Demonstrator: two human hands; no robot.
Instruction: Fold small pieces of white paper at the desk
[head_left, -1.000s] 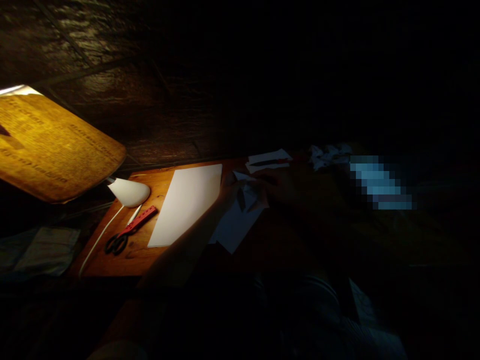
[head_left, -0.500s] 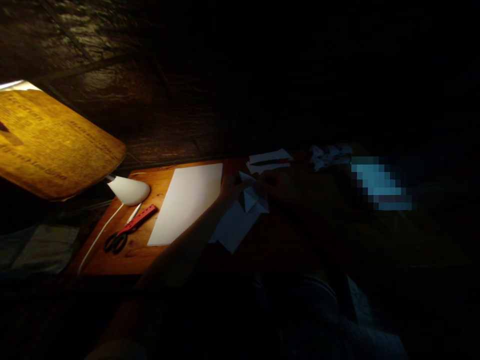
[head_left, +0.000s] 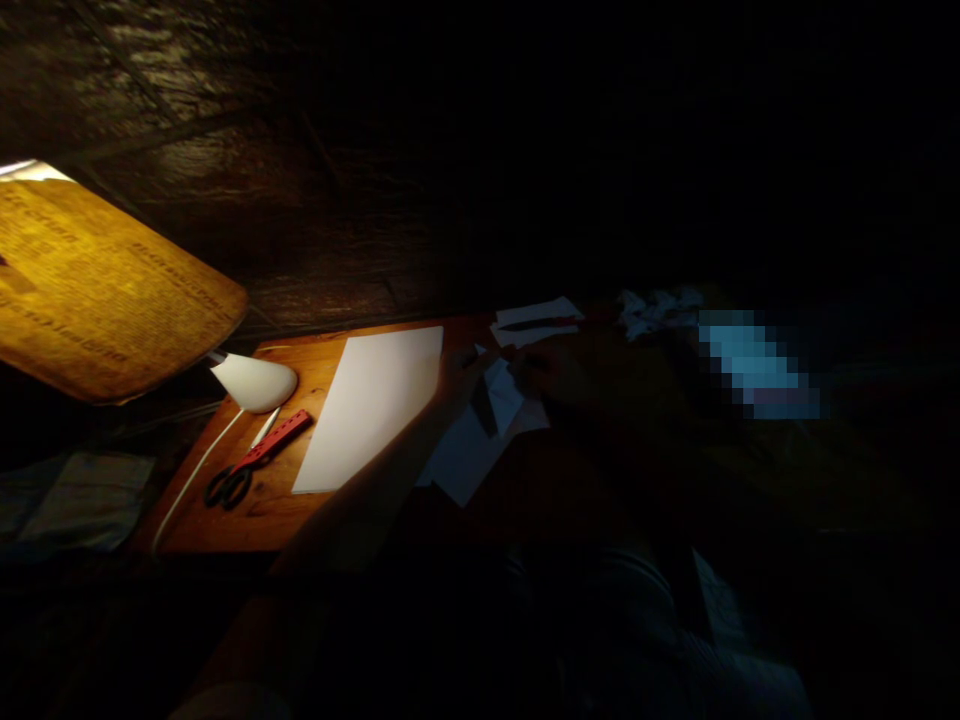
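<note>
A folded piece of white paper (head_left: 501, 393), with pointed flaps and creases, is held above the table between both hands. My left hand (head_left: 459, 370) is closed on its upper left edge, the fingers dim in the shadow. On its upper right side, my right hand (head_left: 551, 370) pinches the same paper; that hand is very dark and its fingertips barely show. Beneath the folded piece lies a flat sheet of white paper (head_left: 461, 465). To the left of my forearm rests a bright stack of white paper (head_left: 367, 415).
A lit lamp shade (head_left: 112, 290) and its white base (head_left: 259, 383) stand at the left, the cord trailing down. Near them lie black-handled scissors (head_left: 232, 485) and a red strip (head_left: 274, 440). Cut paper pieces (head_left: 536, 318), crumpled white shapes (head_left: 652, 310) and a pixelated bright screen (head_left: 757, 365) are farther right.
The folded paper has turned and opened out a little, showing a larger pale face toward me. Both hands keep hold of it in nearly the same place.
</note>
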